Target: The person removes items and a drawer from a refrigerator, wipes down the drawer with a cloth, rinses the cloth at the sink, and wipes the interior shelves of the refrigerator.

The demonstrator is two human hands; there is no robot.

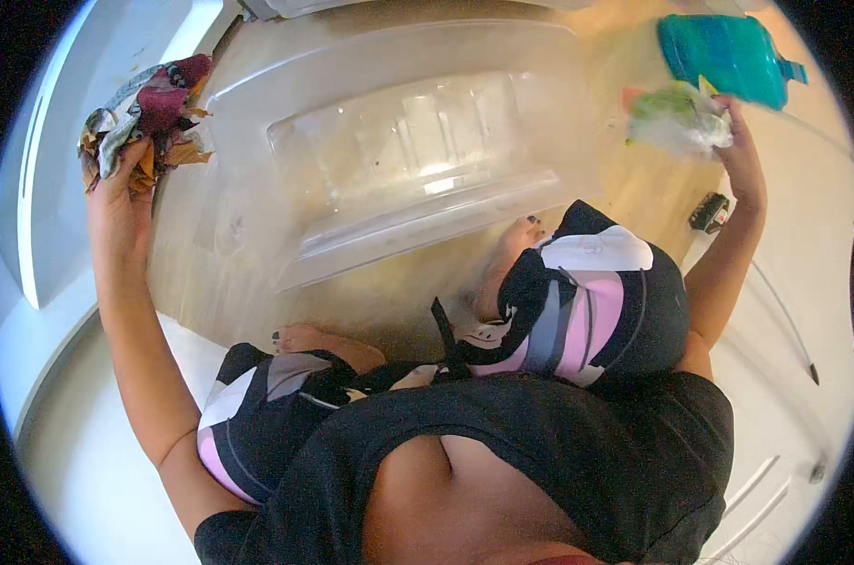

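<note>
In the head view, the left hand [125, 184], at the upper left of the frame, is closed around a mixed bundle [154, 113] of brown, leaf-like pieces with dark red and grey material. The right hand [742, 155], at the upper right, is pinched shut on a green and white bunch [676, 121], with a touch of orange at its far edge. Both loads are gathered up and held well apart, one on each side of the translucent plastic tub [413, 217] at upper centre. As far as can be judged, the gathering of these two loads is done, while neither has been put down or let go. The tub sits on the floor [187, 268] between the hands, touched by neither. Beyond the right hand is a teal container [719, 56], and nearer the body a small black object [709, 213], perhaps a brush.

The green and white bunch is smeared by motion, so its material cannot be told. The fingers of the left hand are largely hidden by its load. Haze softens the tub's outline, leaving it unclear whether this is its open side or its base. The dark round border cuts off the outer surroundings.
</note>
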